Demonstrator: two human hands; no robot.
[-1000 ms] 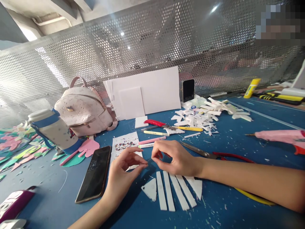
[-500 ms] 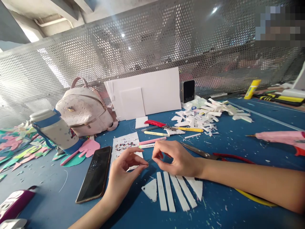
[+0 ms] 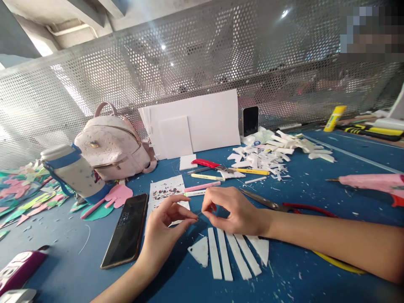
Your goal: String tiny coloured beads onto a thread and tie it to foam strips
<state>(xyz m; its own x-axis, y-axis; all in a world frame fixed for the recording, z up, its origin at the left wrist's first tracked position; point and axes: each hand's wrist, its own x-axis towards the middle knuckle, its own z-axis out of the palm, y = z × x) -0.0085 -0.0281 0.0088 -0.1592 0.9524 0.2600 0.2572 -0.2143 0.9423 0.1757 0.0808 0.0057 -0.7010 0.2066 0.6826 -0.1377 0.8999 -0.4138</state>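
Observation:
My left hand is closed in a pinch, with a tiny dark bead-like speck at its fingertips. Facing it, my right hand pinches with thumb and forefinger; a thin clear thread shows faintly in the gap between the hands. Below them, white foam strips lie side by side between a triangular foam piece with a small hole and a pointed end piece, like a fishbone. Beyond my left hand, a white paper carries many tiny coloured beads.
A phone lies left of my hands. Scissors sit behind my right forearm, a red utility knife and pens farther back. A pink glue gun is at right, white foam scraps behind, a bottle and backpack at left.
My right hand's fingers have closed slightly toward the thread. The left hand keeps its pinch, and the things on the table stay in place.

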